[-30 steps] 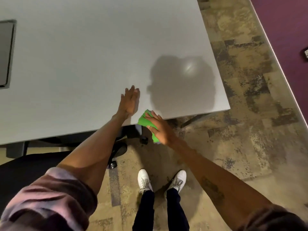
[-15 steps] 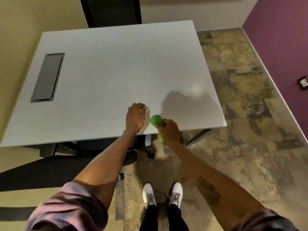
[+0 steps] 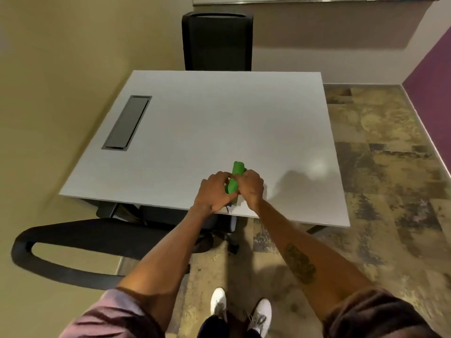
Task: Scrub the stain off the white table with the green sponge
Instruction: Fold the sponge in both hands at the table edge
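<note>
The green sponge [image 3: 236, 175] stands on edge above the near edge of the white table [image 3: 219, 123], held between both hands. My left hand [image 3: 212, 193] grips its left side with curled fingers. My right hand [image 3: 251, 186] clasps its right side. The sponge's upper end sticks out past the fingers; its lower part is hidden between the hands. A small dark mark [image 3: 228, 209] shows on the table edge just below the hands. I cannot make out any other stain on the tabletop.
A dark cable tray [image 3: 127, 123] is set into the table's left side. A black chair [image 3: 217, 41] stands behind the table, and another black chair [image 3: 80, 250] sits at the near left. Patterned carpet [image 3: 390, 179] lies to the right. My white shoes [image 3: 241, 311] are below.
The view has pulled back and up, showing the whole table. My left hand left the tabletop and joined my right hand on the sponge, which rose from the table edge to above the surface.
</note>
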{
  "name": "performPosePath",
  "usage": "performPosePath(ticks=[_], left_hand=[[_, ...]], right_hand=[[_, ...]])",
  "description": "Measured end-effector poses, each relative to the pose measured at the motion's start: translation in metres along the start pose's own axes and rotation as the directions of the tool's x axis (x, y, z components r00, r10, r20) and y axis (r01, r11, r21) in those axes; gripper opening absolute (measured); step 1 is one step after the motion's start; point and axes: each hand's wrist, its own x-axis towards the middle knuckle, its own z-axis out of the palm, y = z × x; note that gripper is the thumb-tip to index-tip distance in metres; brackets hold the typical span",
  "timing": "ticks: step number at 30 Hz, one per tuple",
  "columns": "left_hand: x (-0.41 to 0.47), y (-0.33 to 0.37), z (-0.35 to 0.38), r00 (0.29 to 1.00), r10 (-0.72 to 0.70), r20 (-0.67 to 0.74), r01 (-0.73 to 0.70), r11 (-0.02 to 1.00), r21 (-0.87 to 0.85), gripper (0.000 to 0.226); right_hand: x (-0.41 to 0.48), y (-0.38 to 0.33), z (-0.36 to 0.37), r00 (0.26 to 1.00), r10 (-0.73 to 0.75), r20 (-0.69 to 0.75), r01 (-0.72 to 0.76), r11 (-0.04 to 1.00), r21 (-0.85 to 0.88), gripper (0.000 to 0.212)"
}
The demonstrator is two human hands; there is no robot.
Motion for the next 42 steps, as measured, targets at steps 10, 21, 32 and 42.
performPosePath(ticks=[10,21,32,42], left_hand=[[0.009,-0.070,-0.043,0.980,-0.055,-0.192,0.104,0.961,0.255,0.043],[0.043,-0.231,-0.111,0.950,-0.266,-0.163,0.287,0.950,0.122,0.027],[0.067,-0.375,-0.137,0.841,-0.531,-0.100,0.508,0.840,-0.190,0.032],[0.062,-0.455,-0.144,0.717,-0.684,0.133,0.646,0.580,-0.497,0.041]], right_hand=[[0.017,-0.070,0.075,0.994,-0.057,0.093,0.048,0.994,0.100,0.026],[0.047,-0.164,0.227,0.966,-0.107,0.234,0.125,0.990,-0.064,0.030],[0.074,-0.210,0.356,0.881,-0.013,0.473,0.047,0.997,-0.061,0.034],[0.094,-0.173,0.361,0.874,0.075,0.480,0.002,0.987,-0.159,0.019]])
